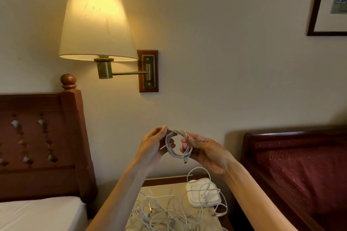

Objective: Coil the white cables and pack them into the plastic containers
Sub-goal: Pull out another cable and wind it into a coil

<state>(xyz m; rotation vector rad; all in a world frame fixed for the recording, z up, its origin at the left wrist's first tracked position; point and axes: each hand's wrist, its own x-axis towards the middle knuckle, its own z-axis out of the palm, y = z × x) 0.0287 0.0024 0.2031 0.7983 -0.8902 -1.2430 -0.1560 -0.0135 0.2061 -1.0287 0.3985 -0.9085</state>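
White coiled cable (178, 144), raised above the nightstand (180, 186), is pinched by the left hand (153, 146) and gripped by the right hand (204, 151); loose cables (159, 210) overhang its right edge.

This is a bedroom, most likely a hotel room with twin beds. A carved dark-wood headboard (40, 144) topped by a round finial (68, 80) stands at the left above a white mattress (39, 214), and a second bed with a maroon cover (308, 172) lies at the right. Between them sits a small nightstand (165, 189). A lit swing-arm wall lamp (97, 24) on a brass and wood plate hangs on the cream wall (225, 52), with a framed picture (330, 3) nearby.
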